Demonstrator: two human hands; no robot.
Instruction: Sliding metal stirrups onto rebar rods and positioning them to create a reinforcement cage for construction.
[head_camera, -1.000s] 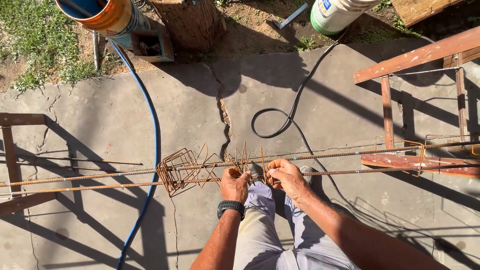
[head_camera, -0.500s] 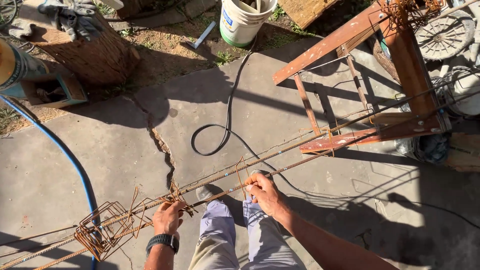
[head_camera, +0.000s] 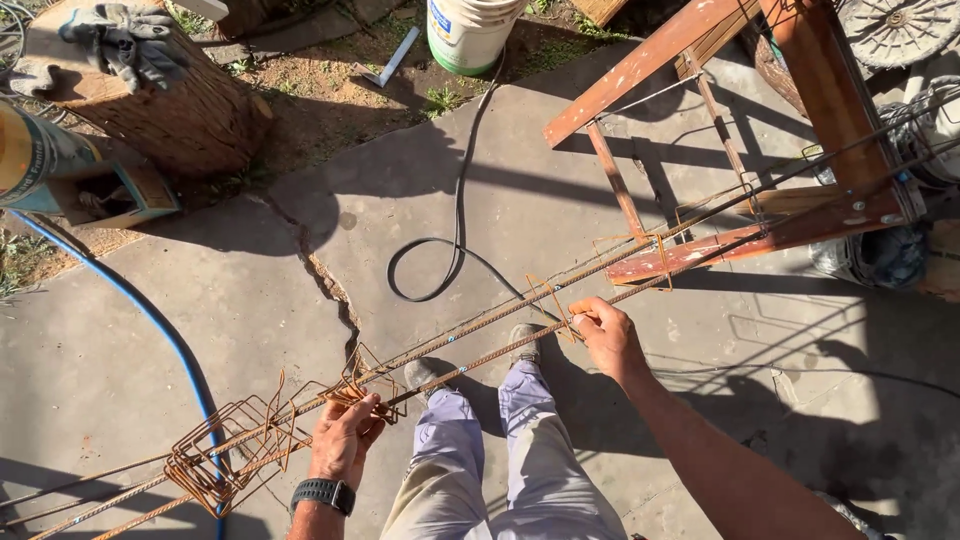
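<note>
Over the last second the hands separate along the rusty rebar cage (head_camera: 480, 335). The right hand (head_camera: 605, 335), earlier beside the left near the bunched stirrups (head_camera: 225, 455), now grips a single stirrup (head_camera: 555, 300) well apart up the bars. The left hand (head_camera: 345, 435) now holds another stirrup. The view has swung right, bringing the wooden trestle (head_camera: 760, 235) closer.

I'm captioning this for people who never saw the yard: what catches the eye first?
Long rusty rebar rods run diagonally across the cracked concrete, with the left hand on a cluster of square stirrups and the right hand at a single stirrup farther along. A rusty red trestle holds the rods up at upper right.
</note>
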